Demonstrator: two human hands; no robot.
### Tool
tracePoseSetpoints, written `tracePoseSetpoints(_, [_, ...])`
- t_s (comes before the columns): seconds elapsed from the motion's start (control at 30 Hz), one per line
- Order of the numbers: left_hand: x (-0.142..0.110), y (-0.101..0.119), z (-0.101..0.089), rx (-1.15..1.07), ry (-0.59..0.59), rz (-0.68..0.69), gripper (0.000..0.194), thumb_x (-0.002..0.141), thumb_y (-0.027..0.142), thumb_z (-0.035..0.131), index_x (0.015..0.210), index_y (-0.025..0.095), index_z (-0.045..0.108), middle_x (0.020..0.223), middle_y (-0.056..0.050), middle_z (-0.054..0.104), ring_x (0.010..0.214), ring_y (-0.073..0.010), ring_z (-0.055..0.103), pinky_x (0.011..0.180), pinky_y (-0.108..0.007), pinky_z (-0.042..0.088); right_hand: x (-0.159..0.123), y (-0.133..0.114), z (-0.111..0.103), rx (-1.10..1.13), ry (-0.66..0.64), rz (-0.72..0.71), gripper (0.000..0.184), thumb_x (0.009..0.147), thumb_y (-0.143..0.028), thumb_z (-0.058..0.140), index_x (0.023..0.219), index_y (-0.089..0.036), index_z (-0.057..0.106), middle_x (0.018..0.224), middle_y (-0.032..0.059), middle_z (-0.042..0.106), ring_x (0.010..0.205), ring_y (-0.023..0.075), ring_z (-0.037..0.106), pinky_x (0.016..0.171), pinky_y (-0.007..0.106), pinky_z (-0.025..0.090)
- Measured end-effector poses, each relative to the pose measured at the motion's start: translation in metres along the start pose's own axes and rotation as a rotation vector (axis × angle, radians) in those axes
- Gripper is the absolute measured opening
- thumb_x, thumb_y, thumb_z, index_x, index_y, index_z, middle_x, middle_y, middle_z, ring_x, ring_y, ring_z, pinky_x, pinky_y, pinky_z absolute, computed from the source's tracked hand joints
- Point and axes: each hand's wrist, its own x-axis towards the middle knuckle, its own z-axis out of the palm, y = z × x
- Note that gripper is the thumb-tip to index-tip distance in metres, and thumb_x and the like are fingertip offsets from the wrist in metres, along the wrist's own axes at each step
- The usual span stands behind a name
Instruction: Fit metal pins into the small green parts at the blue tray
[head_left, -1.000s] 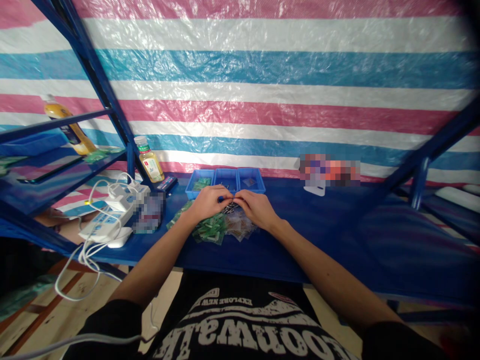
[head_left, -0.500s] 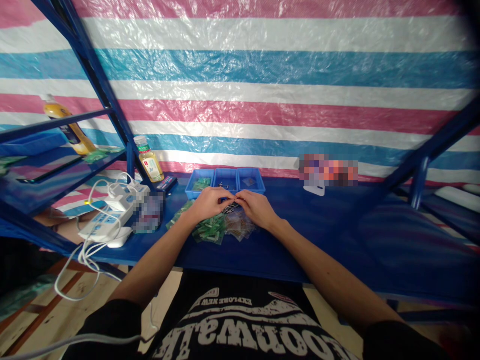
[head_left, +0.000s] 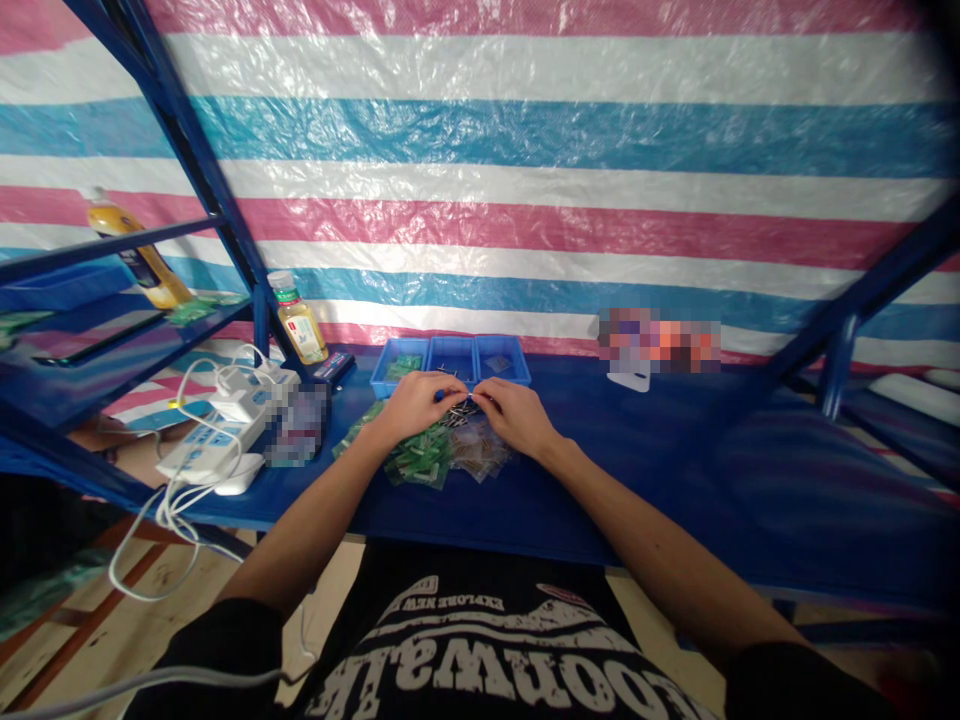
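Over the small-parts pile, my left hand [head_left: 421, 402] is closed in a pinch on a small blue piece [head_left: 441, 396], too small to name surely. Facing it, my right hand [head_left: 516, 414] is also pinched, its fingertips close to the left ones at a thin tip of what looks like the same piece. Small dark and silvery metal pieces [head_left: 454, 414] lie beneath the fingertips. Nearer my body are green packets [head_left: 421, 455] and clear packets with brownish contents [head_left: 477, 452].
Three blue bins stand behind my hands: a left bin [head_left: 381, 378] with green packets, a middle bin [head_left: 452, 350], and a right bin [head_left: 517, 374] with a clear packet. A juice bottle [head_left: 303, 330], a power strip [head_left: 202, 445] with cables and blue frame posts [head_left: 259, 320] stand left.
My fingertips have moved slightly apart, and more of the blue piece shows at my left fingers. More metal pieces are visible below. Both arms stay nearly where they were.
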Motion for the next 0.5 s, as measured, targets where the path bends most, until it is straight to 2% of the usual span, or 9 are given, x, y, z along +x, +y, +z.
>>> tracePoseSetpoints(0.2, [0.0003,0.0025,0.0003,0.006,-0.031,0.003,0.022,0.1,0.034,0.059,0.099,0.021,0.077,0.097,-0.004,0.078,0.085,-0.0169,0.069,0.077,-0.025,0.048,-0.0011,0.0023,0.0047,0.061,0.008,-0.033,0.016,0.106,-0.031,0.054,0.115,-0.024,0.065,0.103,0.0042,0.073,0.089,0.0195,0.067,0.078,0.028,0.044])
tracePoseSetpoints(0.5, [0.0004,0.0033,-0.0005,0.045,-0.079,0.024,0.024,0.102,0.034,0.056,0.102,0.021,0.076,0.091,-0.003,0.077,0.082,-0.0171,0.069,0.078,-0.025,0.046,-0.0008,0.0025,0.0042,0.021,0.012,-0.045,0.023,0.11,-0.034,0.047,0.105,-0.024,0.067,0.104,0.0052,0.073,0.096,0.0196,0.068,0.081,0.028,0.044])
